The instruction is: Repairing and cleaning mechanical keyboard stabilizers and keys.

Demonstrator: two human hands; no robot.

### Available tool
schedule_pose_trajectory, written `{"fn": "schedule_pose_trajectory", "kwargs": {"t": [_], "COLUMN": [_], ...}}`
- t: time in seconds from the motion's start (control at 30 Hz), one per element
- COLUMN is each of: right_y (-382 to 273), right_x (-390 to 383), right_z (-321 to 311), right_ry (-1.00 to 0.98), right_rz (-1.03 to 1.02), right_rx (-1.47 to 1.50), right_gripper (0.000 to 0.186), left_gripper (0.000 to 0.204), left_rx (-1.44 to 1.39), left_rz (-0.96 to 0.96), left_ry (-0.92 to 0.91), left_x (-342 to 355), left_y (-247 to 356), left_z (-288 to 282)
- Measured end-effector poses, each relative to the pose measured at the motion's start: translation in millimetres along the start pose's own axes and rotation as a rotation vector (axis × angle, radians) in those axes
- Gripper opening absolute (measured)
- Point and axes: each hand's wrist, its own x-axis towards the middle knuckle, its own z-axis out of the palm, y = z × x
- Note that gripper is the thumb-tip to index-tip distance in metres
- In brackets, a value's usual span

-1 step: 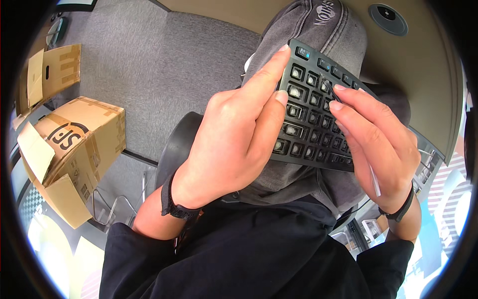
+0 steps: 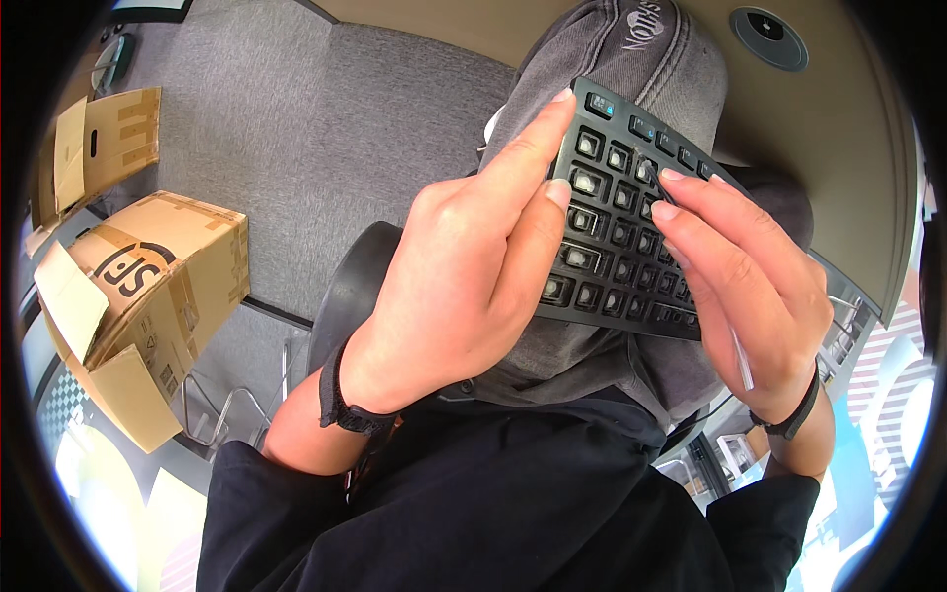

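Note:
A black keyboard [image 2: 604, 259] is held tilted above my lap. Its function-row keycaps are on, while the rows beneath show bare square sockets with pale centres. My left hand [image 2: 459, 271] grips the keyboard's left edge, index finger stretched along the upper corner and thumb on the side. Between the fingertips of my right hand [image 2: 755, 261] is a thin stick-like tool [image 2: 742, 360]; its pale end juts out below the palm. The dark, narrow tip touches or hovers just over a socket in the upper rows. My right hand covers the keyboard's right part.
Grey faded trousers [image 2: 562, 365] lie under the keyboard. An opened cardboard box [image 2: 212, 247] stands at left, with another carton [image 2: 128, 128] behind it. Grey carpet [image 2: 296, 109] spreads ahead. A brown tabletop [image 2: 838, 148] with a round fitting [image 2: 769, 39] is at upper right.

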Motion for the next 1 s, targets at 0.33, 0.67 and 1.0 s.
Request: {"fn": "schedule_pose_trajectory", "kwargs": {"t": [0.33, 0.67, 1.0], "right_y": [1.1, 7.4, 21.5], "right_x": [-2.4, 1.3, -4.7], "right_z": [1.0, -1.1, 15.0], "right_ry": [0.002, -0.005, 0.091], "right_rz": [0.021, -0.010, -0.093], "right_rx": [0.038, 0.030, 0.035], "right_gripper": [0.034, 0.031, 0.029], "left_gripper": [0.048, 0.049, 0.049], "left_rx": [-0.002, -0.082, -0.133], "left_rz": [-0.035, -0.073, -0.203], "left_ry": [0.004, -0.026, -0.041], "left_x": [0.1, -1.5, -0.1], "left_y": [2.8, -2.0, 6.7], "left_z": [-1.0, 0.9, 0.6]}}
